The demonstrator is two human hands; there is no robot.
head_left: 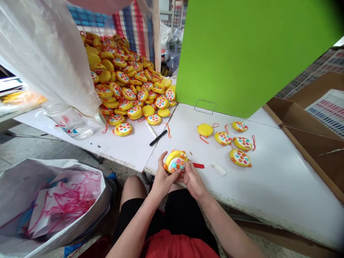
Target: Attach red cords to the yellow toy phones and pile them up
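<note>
A yellow turtle-shaped toy (176, 160), with a white face of coloured round buttons turned up, is held over the table's front edge. My left hand (164, 179) grips its left side, thumb across the lower front. My right hand (194, 181) closes on the toy's lower right side; some of its fingers are hidden behind. Just right of the hands lies a red strip (199, 166), and beyond it a small white tube-like piece (219, 169). Several similar toys, among them a button-side-up one (240, 158) and a face-down one (205, 130), lie to the right with orange cords.
A large heap of the same toys (129, 79) spills from a bag at the back left. Near it lie a black marker (158, 138) and a clear jar (71, 122). A green panel (228, 53) stands behind, a cardboard box (303, 132) right, a waste bag (104, 200) lower left.
</note>
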